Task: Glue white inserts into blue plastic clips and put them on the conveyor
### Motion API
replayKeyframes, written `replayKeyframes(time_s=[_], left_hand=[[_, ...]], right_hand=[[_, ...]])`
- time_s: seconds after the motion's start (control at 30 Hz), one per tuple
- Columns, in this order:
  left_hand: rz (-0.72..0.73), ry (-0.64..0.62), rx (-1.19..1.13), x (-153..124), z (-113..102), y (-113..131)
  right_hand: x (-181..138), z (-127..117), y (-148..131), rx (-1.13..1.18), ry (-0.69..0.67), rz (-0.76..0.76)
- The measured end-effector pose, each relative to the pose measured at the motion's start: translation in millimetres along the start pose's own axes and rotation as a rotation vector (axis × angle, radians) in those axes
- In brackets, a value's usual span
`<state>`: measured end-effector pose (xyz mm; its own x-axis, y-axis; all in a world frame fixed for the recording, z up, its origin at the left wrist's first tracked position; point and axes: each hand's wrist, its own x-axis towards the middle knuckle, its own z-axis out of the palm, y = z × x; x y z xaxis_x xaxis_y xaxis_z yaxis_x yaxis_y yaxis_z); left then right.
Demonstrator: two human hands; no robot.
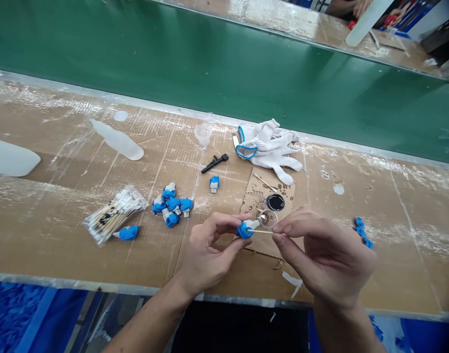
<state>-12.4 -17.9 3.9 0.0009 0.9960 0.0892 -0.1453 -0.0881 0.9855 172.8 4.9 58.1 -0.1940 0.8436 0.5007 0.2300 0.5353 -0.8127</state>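
Between thumb and fingers, my left hand (pixel 213 250) grips a small blue and white plastic figure part (pixel 245 229). My right hand (pixel 323 250) pinches a thin wooden cotton swab stick (pixel 261 231), its far end touching the blue part. Just beyond the hands, a cup of black liquid (pixel 276 202) and a clear plastic cup (pixel 267 218) stand on a stained cardboard piece (pixel 251 196). A cotton swab (pixel 264 182) lies on that cardboard. Several similar blue and white parts (pixel 172 205) are heaped to the left, with a single one (pixel 214 184) farther back.
A bag of cotton swabs (pixel 116 215) lies left, beside another blue part (pixel 128 233). White gloves (pixel 270 149), a black toy piece (pixel 214 163) and a clear cup (pixel 202 135) are farther back. Small blue pieces (pixel 363 233) sit right. Beyond the green belt (pixel 209 63), another person's hands (pixel 362 9) show.
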Motion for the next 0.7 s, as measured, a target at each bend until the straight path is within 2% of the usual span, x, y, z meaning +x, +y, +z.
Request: replayKeyframes(time_s=[0.07, 0.17, 0.23, 0.3, 0.47, 0.53, 0.6, 0.7], left_hand=[[-0.013, -0.004, -0.024, -0.1, -0.6, 0.1], [-0.049, -0.006, -0.073, 0.5, -3.0, 1.8], [-0.075, -0.017, -0.120, 1.7, -5.4, 2.9], [-0.092, -0.035, -0.187, 3.3, -8.3, 2.2], [-0.113, -0.103, -0.381, 5.7, -15.0, -6.0], [-0.158, -0.117, -0.452, 6.2, -15.8, -7.0], [-0.227, -0.107, -0.511, 6.7, -15.5, -5.4], [-0.306, -0.077, -0.557, 7.8, -15.9, -1.0]], right_hand=[[-0.9, -5.3, -1.0, 0.004, 0.035, -0.003], [-7.9, -23.0, 4.1, -0.062, 0.198, -0.013], [-15.7, -35.6, 13.2, -0.150, 0.251, 0.009], [-22.9, -41.6, 24.4, -0.232, 0.185, 0.040], [-26.7, -29.5, 35.5, -0.373, -0.188, 0.012], [-29.0, -33.2, 32.5, -0.382, -0.199, 0.031], [-37.2, -53.0, 31.0, -0.378, -0.065, 0.067], [-57.5, -109.1, 36.7, -0.562, 0.355, 0.151]])
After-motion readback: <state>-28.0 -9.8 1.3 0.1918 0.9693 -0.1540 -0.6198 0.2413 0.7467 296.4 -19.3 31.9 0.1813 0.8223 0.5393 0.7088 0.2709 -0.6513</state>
